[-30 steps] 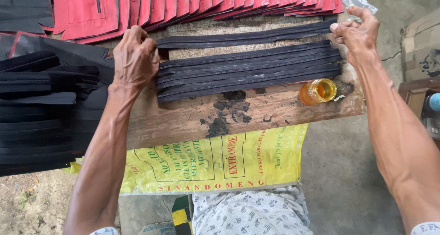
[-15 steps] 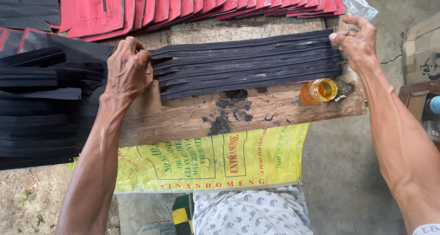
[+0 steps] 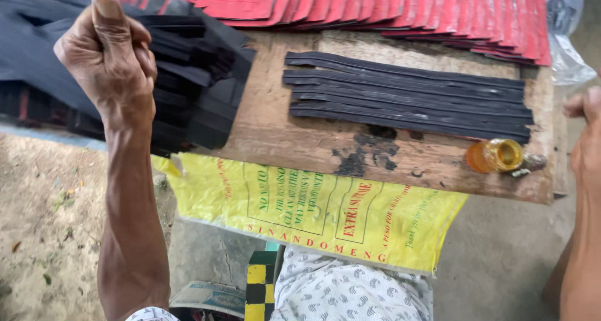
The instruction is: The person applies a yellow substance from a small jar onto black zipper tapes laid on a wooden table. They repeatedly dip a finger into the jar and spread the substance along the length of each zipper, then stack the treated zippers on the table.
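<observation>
While a row of long black strips (image 3: pixel 407 99) lies side by side across a worn wooden board (image 3: pixel 294 139), the person's left hand (image 3: pixel 109 55) hovers raised over a heap of folded black pieces (image 3: pixel 188 77) at the board's left end, its fingers curled into a loose fist with the thumb uppermost; whether anything is pinched inside that fist cannot be told from this angle. The right hand (image 3: pixel 585 139) shows only in part at the frame's right edge, just beside the board's right end, clear of the strips, and its fingers are too cropped to say whether they are spread or closed. Both hands are well apart, one at each end of the board. A small amber glass jar (image 3: pixel 498 155) (its mouth open) stands near the board's front right corner, just below the strips' right ends, with dark stains on the wood beside it. Overlapping red panels (image 3: pixel 407 11) fan out along the far edge. A yellow printed sack (image 3: pixel 319 211) hangs from the near edge, above the person's patterned clothing (image 3: pixel 350 293).
</observation>
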